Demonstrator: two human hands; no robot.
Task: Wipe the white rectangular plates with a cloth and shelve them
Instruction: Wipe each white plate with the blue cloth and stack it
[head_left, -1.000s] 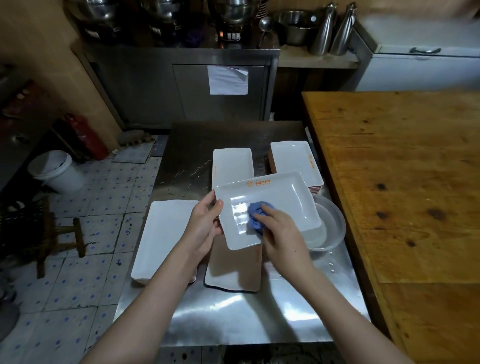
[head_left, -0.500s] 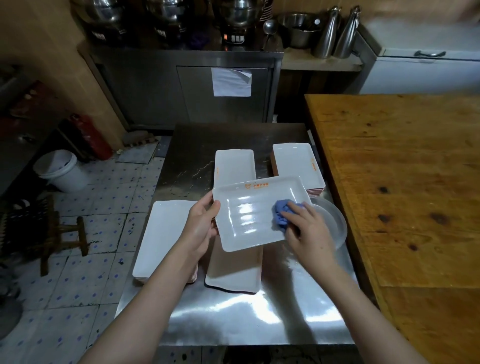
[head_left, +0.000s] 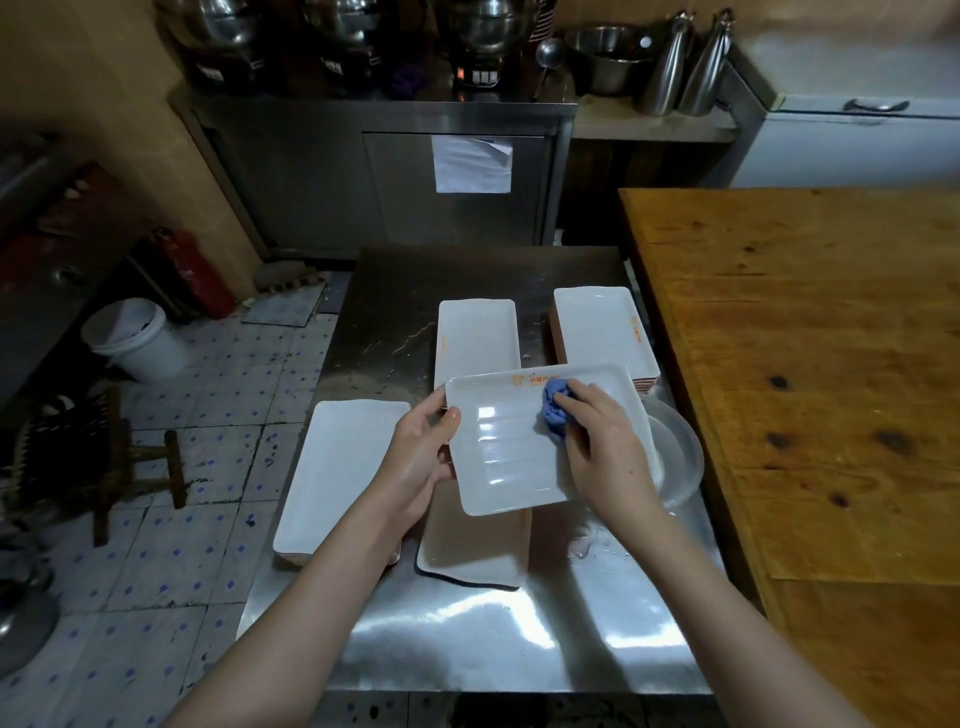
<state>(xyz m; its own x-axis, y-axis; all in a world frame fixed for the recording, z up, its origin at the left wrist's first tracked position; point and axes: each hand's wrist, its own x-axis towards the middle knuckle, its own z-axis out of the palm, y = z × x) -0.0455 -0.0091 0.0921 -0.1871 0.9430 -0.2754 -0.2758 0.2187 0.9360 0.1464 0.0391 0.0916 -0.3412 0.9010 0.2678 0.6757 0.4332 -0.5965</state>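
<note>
A white rectangular plate (head_left: 511, 447) with an orange logo on its far rim is held above the steel table. My left hand (head_left: 422, 457) grips its left edge, thumb on top. My right hand (head_left: 605, 447) holds a crumpled blue cloth (head_left: 555, 410) and presses it on the plate's inner surface near the far right. Stacks of white rectangular plates lie around: one at the left (head_left: 340, 473), one at the back centre (head_left: 478, 335), one at the back right (head_left: 602, 330). An upturned plate (head_left: 475, 551) lies under the held one.
The steel table (head_left: 467, 639) stands between a tiled floor on the left and a wooden table (head_left: 810, 364) on the right. A clear round dish (head_left: 680, 457) sits at the steel table's right edge. A steel cabinet (head_left: 374, 171) with pots stands behind. A white bucket (head_left: 132, 338) sits on the floor.
My right hand has swept the blue cloth from the plate's middle to its right side and then up toward the far rim. My left hand has kept its grip on the left edge.
</note>
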